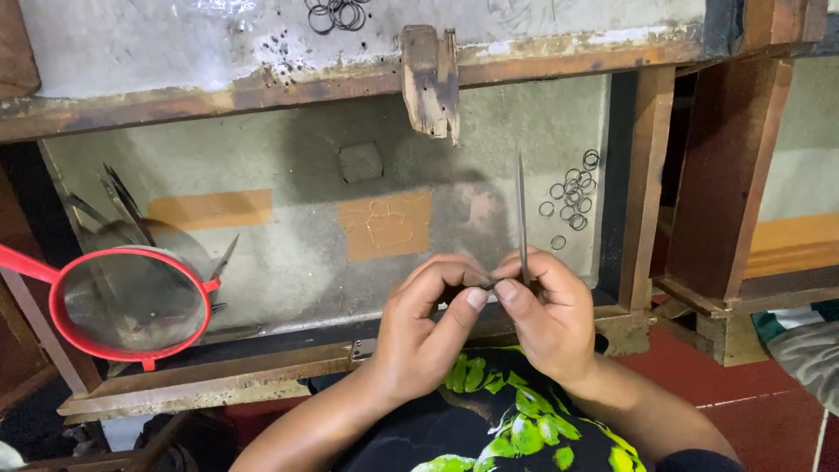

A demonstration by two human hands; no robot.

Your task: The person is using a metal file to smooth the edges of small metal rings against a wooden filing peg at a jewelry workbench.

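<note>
My right hand (549,316) grips a thin metal needle file (522,210) that points straight up from the fist. My left hand (430,322) pinches a tiny dark piece, likely a small ring, against the file's base, thumb tips of both hands touching. The piece itself is mostly hidden by the fingers. Both hands hover over the front edge of an open wooden bench drawer (288,367) with a grey lining.
Several small metal rings (572,194) lie at the drawer's right side. More rings (339,14) rest on the benchtop above. A worn wooden bench pin (430,80) juts out. A red-rimmed sieve (131,301) with thin tools (118,199) behind it sits left.
</note>
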